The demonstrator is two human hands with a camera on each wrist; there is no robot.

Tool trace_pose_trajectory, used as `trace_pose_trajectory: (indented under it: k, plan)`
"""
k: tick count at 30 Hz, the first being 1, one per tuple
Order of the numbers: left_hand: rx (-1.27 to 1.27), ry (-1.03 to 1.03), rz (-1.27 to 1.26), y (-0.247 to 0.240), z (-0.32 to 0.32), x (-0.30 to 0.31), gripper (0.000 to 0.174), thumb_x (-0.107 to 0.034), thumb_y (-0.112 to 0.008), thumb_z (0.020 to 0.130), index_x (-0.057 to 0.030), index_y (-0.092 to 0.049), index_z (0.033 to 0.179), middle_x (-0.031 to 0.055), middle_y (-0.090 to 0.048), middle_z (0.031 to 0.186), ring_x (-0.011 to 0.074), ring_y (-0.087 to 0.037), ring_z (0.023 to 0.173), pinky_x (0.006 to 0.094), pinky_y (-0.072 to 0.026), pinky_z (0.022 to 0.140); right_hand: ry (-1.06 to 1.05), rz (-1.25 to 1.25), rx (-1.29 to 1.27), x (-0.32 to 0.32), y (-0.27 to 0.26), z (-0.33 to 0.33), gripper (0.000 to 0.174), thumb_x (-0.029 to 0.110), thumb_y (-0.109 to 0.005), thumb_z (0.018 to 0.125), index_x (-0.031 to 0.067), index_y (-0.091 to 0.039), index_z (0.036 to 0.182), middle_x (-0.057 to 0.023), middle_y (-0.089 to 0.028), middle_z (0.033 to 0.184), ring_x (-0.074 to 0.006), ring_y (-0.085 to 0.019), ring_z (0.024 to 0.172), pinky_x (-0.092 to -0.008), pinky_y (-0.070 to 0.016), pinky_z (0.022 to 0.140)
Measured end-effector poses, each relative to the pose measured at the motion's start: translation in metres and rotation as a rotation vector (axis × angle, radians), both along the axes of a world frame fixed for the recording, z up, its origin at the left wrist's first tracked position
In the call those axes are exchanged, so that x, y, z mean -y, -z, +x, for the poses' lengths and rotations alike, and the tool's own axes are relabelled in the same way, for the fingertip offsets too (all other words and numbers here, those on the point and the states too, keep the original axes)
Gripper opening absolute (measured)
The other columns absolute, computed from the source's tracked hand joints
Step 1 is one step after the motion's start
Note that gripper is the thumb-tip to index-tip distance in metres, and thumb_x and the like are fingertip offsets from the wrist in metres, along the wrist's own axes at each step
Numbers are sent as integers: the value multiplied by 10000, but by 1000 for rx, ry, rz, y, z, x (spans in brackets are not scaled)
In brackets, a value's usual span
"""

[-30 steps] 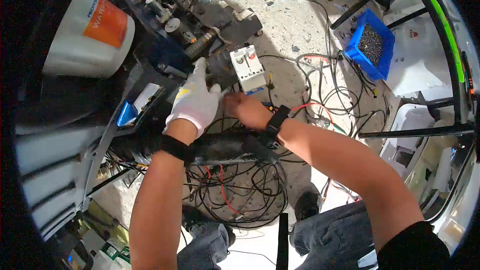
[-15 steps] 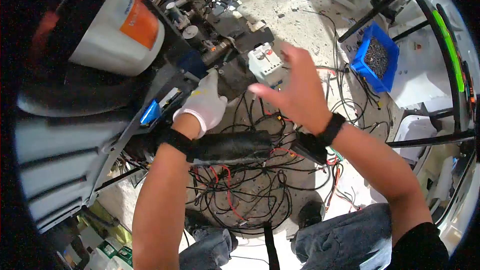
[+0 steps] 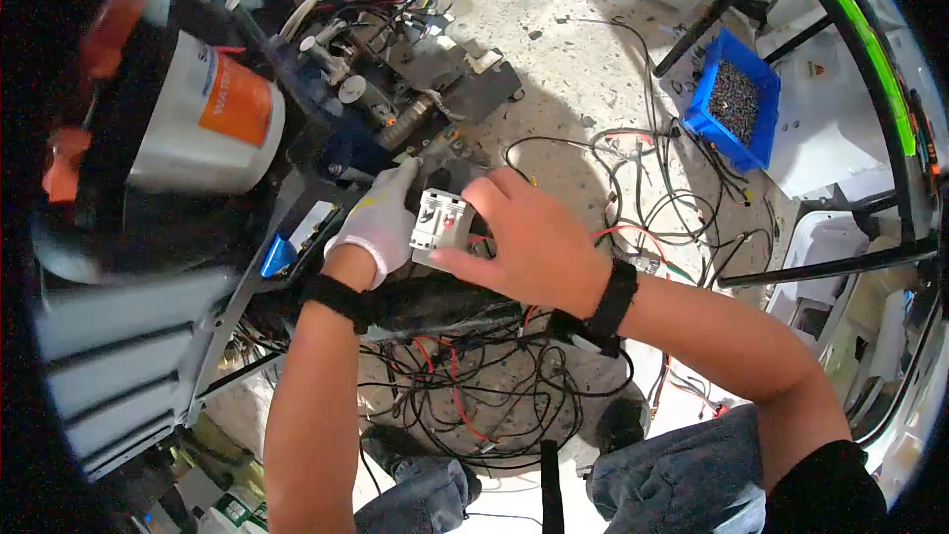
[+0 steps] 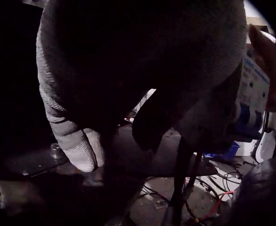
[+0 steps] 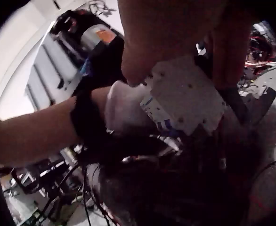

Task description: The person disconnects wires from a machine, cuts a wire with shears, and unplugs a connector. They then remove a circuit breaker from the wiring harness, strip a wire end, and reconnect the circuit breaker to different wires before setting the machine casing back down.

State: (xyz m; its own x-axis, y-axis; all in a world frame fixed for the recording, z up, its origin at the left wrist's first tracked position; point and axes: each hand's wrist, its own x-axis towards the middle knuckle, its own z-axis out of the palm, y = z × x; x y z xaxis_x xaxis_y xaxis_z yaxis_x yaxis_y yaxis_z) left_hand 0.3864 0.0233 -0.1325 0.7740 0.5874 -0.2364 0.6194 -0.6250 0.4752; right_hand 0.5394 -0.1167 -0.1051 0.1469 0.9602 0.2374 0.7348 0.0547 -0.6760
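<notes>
My bare right hand (image 3: 539, 237) grips a white circuit breaker (image 3: 440, 225) by its sides, thumb on the near side and fingers on the far side. Blue toggles show on the breaker (image 4: 252, 89) in the left wrist view. My left hand (image 3: 381, 216), in a white knit glove, lies just left of the breaker. Its fingers reach forward, extended, with the tips on a dark metal part (image 3: 450, 163) of the machine. In the left wrist view, the gloved thumb stands apart from the fingers, and much of the hand is in deep shadow.
A white bucket (image 3: 203, 129) with an orange label stands at the left. Behind my hands is a greasy mechanism (image 3: 371, 104). Loose cables (image 3: 494, 386) tangle on the floor by my feet. A blue bin (image 3: 761, 129) of small dark pieces sits at the right, near a black tubular frame (image 3: 830, 272).
My right hand rose from below the breaker, opened beside it, then took hold of it and brought it left, close to the glove. The left hand stays on the dark part.
</notes>
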Motion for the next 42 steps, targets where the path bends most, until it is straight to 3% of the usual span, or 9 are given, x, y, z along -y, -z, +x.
trace_pose_trajectory:
  k: [4, 9, 17, 23, 24, 29, 31, 34, 42]
  plan:
    - [66, 40, 59, 6, -1, 0, 549, 0, -456, 749, -15, -350, 1287, 221, -394, 1260, 381, -424, 1132, 382, -379, 931, -7, 70, -11, -5, 8, 16, 387, 409, -577, 805, 29, -535, 862, -134, -530, 810, -332, -547, 688, -394, -458, 622]
    - [-78, -71, 95, 1, 14, 6, 590, 8, -479, 743, -41, -327, 1310, 200, -404, 1225, 377, -464, 1079, 396, -398, 909, 388, -129, -619, -25, 67, 52, 269, 281, -484, 887, 25, -566, 902, -47, -583, 748, -145, -533, 658, -307, -443, 604]
    - [-286, -118, 139, -7, 23, 13, 611, -48, -516, 751, -66, -316, 1329, 168, -395, 1249, 352, -501, 1058, 398, -433, 873, 55, -429, -1105, -72, 159, 90, 436, 401, -472, 879, -5, -596, 979, -82, -637, 902, -186, -589, 764, -306, -450, 696]
    - [-276, -127, 160, -12, 24, 17, 606, -44, -506, 749, -54, -320, 1325, 184, -402, 1248, 350, -500, 1062, 395, -428, 881, -31, -662, -1362, -100, 117, 86, 627, 598, -525, 788, 35, -553, 1061, -60, -584, 889, -148, -540, 824, -284, -420, 774]
    - [-205, -138, 111, -5, 20, 12, 564, -40, -481, 767, -59, -344, 1313, 181, -400, 1248, 354, -499, 1058, 399, -424, 885, 40, -636, -1335, -102, 109, 80, 503, 582, -556, 780, 91, -550, 891, 11, -465, 701, -109, -450, 625, -255, -388, 597]
    - [-104, -164, 53, 3, 17, 8, 493, -72, -449, 810, -83, -376, 1297, 164, -410, 1235, 360, -491, 1052, 412, -419, 870, -75, -665, -1088, -120, 93, 73, 426, 556, -569, 781, 148, -456, 731, 59, -289, 602, -71, -255, 475, -247, -194, 435]
    - [-65, -209, 129, 4, 20, 10, 430, -89, -442, 831, -87, -426, 1261, 168, -448, 1187, 349, -518, 1011, 415, -433, 838, -118, -744, -1009, -123, 90, 76, 481, 561, -577, 770, 106, -550, 923, -5, -494, 753, -119, -469, 629, -270, -361, 518]
    - [-109, -332, 182, 2, 31, 15, 345, -116, -426, 860, -100, -491, 1198, 164, -514, 1109, 337, -548, 965, 411, -452, 803, -180, -484, -1072, -111, 74, 59, 494, 507, -537, 821, 45, -577, 992, -20, -582, 895, -125, -550, 771, -267, -440, 708]
    - [-132, -470, 316, 10, 50, 19, 286, -216, -444, 879, -109, -557, 1120, 154, -605, 975, 319, -584, 900, 397, -466, 754, -264, -594, -1241, -121, 96, 65, 518, 484, -508, 841, 74, -538, 1158, -8, -567, 1094, -134, -479, 1005, -283, -314, 935]
